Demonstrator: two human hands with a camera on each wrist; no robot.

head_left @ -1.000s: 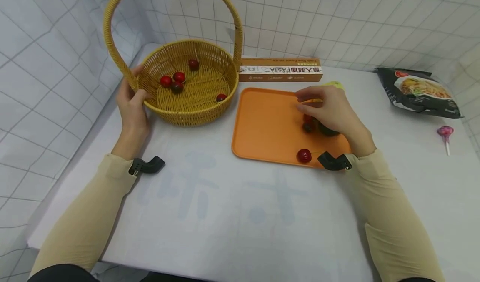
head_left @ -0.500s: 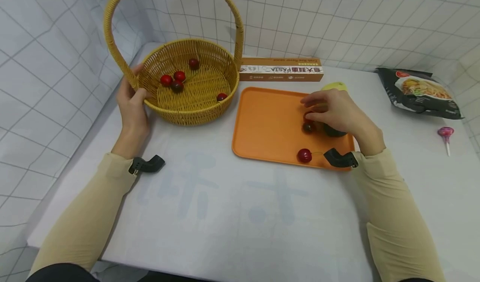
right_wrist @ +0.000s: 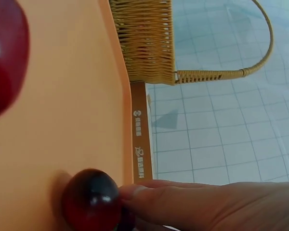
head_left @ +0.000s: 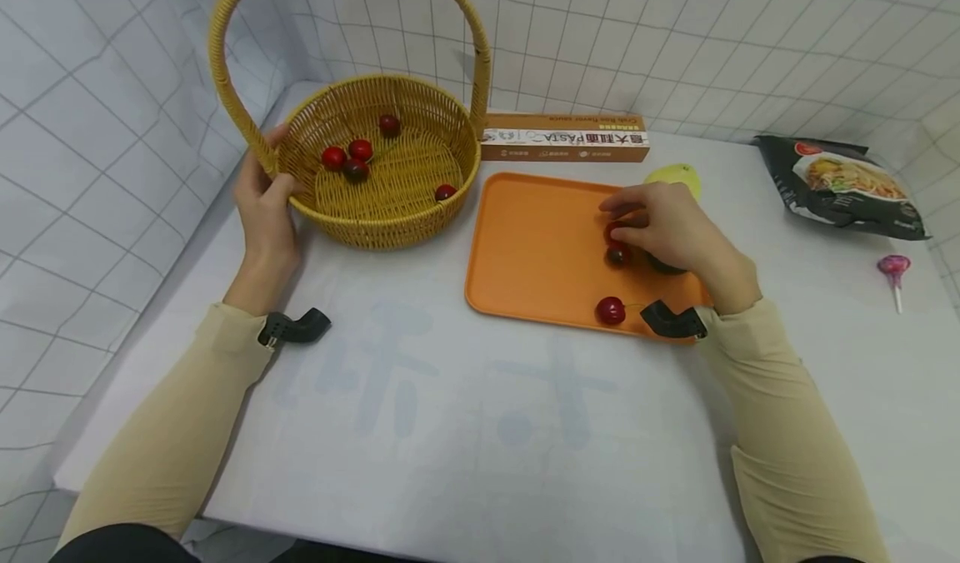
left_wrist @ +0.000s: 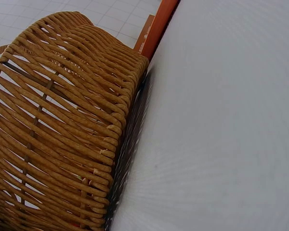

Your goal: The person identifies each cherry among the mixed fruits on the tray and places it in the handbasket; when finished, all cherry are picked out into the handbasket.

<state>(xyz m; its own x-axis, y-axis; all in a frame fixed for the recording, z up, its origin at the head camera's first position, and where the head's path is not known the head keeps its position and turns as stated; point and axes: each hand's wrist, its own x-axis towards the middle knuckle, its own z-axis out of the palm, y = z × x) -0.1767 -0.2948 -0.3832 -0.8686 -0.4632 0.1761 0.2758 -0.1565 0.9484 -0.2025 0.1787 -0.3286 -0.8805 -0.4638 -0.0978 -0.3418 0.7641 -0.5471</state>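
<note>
My left hand (head_left: 266,205) grips the yellow wicker basket (head_left: 382,234) at the left rim, where the tall handle joins it; the left wrist view shows the basket's woven side (left_wrist: 62,120). Several cherries (head_left: 357,169) lie inside. Over the right part of the orange tray (head_left: 532,246), my right hand (head_left: 671,221) has thumb and fingertips around a dark red cherry (head_left: 612,232). Close in front lies another, darker cherry (head_left: 618,255), large in the right wrist view (right_wrist: 92,199). A red cherry with a stem (head_left: 611,311) is near the tray's front edge.
Behind the tray lies a brown pasta box (head_left: 562,138). A yellow-green object (head_left: 678,178) and a dark rounded thing (head_left: 666,266) are partly hidden by my right hand. At the far right are a black noodle packet (head_left: 847,184) and a pink lollipop (head_left: 894,270). Tiled-pattern walls enclose the table.
My right hand has shifted slightly right and down from over the tray, its fingers closing in around the cherry. The left hand and the basket have stayed put.
</note>
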